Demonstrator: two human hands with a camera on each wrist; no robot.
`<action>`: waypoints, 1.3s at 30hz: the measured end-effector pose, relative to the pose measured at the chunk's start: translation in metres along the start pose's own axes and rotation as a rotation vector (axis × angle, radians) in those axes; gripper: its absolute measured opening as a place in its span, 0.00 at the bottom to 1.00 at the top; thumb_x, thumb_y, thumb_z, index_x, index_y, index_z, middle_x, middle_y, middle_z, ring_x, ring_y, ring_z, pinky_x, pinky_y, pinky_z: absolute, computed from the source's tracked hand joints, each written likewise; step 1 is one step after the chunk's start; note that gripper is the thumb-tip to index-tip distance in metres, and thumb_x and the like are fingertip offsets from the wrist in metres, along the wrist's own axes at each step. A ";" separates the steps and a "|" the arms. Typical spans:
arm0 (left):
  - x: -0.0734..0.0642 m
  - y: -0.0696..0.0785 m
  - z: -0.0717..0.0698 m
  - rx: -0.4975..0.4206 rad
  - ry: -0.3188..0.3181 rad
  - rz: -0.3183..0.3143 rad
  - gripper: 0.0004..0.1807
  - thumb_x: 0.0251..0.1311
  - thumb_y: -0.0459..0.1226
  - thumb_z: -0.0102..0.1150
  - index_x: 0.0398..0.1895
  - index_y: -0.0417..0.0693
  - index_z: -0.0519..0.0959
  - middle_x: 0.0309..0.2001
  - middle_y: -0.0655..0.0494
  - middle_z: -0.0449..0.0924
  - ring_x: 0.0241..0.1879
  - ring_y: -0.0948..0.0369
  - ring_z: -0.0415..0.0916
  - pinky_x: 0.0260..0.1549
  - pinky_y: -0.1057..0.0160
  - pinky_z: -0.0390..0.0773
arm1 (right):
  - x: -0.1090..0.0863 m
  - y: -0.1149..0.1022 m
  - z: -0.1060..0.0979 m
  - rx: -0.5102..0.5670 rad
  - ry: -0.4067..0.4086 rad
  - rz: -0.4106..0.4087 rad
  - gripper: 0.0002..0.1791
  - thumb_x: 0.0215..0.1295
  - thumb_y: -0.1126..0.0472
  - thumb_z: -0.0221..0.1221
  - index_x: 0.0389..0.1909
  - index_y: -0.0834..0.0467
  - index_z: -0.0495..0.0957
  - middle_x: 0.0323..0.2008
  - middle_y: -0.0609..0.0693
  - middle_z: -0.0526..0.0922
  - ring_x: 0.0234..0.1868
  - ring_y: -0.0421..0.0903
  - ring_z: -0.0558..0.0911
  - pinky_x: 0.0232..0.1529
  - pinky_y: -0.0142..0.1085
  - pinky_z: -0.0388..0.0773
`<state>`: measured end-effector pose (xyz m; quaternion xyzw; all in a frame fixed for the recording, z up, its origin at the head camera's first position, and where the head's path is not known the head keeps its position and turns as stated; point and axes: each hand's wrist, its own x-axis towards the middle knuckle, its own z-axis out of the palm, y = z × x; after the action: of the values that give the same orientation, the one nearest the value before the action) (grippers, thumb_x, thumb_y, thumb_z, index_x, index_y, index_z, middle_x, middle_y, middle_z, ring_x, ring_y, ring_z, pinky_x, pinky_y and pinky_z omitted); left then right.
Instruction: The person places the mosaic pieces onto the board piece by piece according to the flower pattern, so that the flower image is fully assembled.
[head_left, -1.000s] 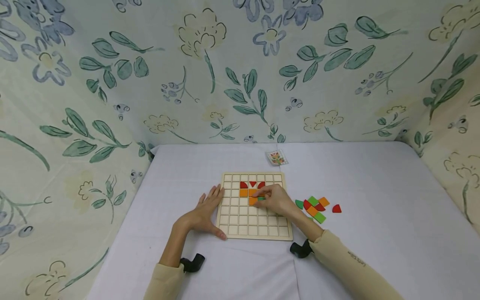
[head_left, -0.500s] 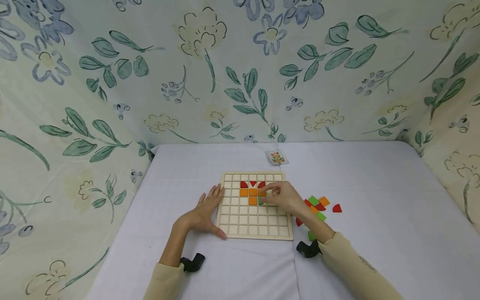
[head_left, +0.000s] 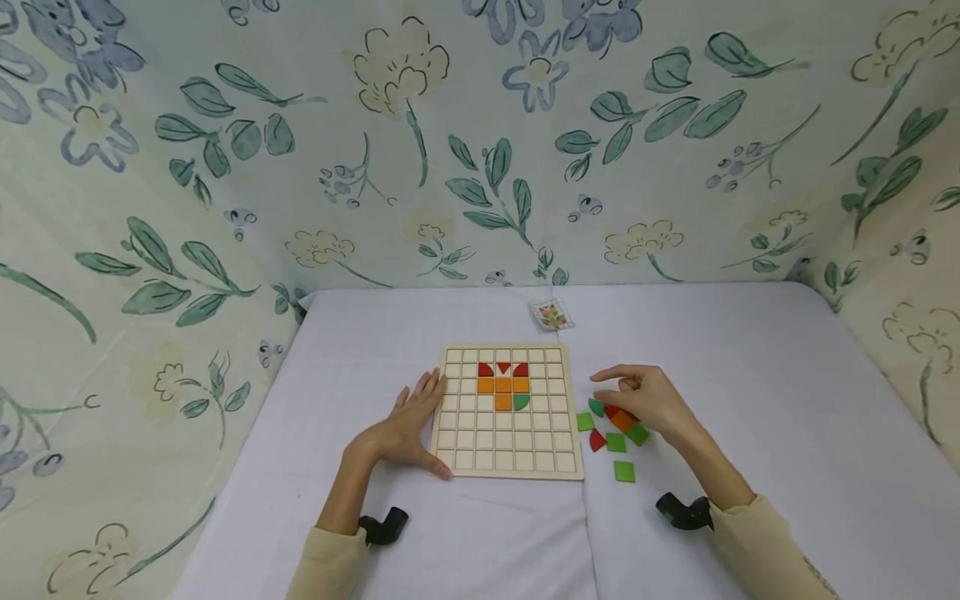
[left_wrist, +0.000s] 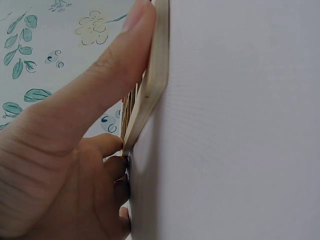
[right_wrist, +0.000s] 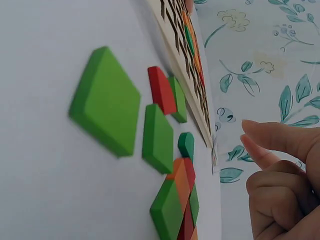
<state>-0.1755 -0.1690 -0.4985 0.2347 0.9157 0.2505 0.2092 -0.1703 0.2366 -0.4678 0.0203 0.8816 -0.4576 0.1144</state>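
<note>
A wooden grid board (head_left: pixel 546 462) lies on the white-covered table. Red pieces (head_left: pixel 486 370), orange squares (head_left: pixel 503 385) and one dark green quarter-round piece (head_left: pixel 521 402) fill some of its cells. My left hand (head_left: pixel 405 429) rests with spread fingers along the board's left edge, thumb at the near corner; the left wrist view shows the thumb (left_wrist: pixel 107 70) against the wooden side. Right of the board, my right hand (head_left: pixel 652 404) is over the loose pieces, thumb and forefinger extended and apart, the other fingers bent. Nothing is between them in the right wrist view.
Beside the board lie loose green squares (head_left: pixel 616 442), a red quarter-round (head_left: pixel 597 440), a dark green quarter-round (head_left: pixel 597 407) and a cluster partly covered by the right hand. A small pattern card (head_left: pixel 552 315) lies behind the board. Floral cloth (head_left: pixel 480 225) hangs beyond the table.
My right hand has left the dark green quarter-round in its cell and moved right, off the board to the loose pieces. The left hand stays at the board's edge.
</note>
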 end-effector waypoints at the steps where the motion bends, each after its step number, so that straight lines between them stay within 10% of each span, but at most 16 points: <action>1: 0.000 0.000 0.000 0.000 0.000 0.001 0.85 0.33 0.59 0.86 0.84 0.42 0.34 0.85 0.45 0.25 0.85 0.46 0.23 0.82 0.37 0.31 | -0.001 0.003 -0.002 -0.002 0.006 0.005 0.20 0.66 0.57 0.69 0.56 0.61 0.84 0.16 0.44 0.59 0.19 0.41 0.62 0.19 0.30 0.58; 39: 0.000 0.000 0.000 0.004 -0.012 -0.003 0.84 0.34 0.57 0.87 0.84 0.42 0.34 0.85 0.45 0.24 0.85 0.47 0.22 0.82 0.38 0.30 | 0.003 0.026 0.011 -0.003 -0.010 0.103 0.22 0.58 0.61 0.75 0.53 0.63 0.85 0.15 0.43 0.59 0.18 0.39 0.59 0.19 0.29 0.53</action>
<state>-0.1754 -0.1694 -0.4987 0.2353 0.9151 0.2471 0.2146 -0.1673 0.2428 -0.4948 0.0630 0.8794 -0.4499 0.1423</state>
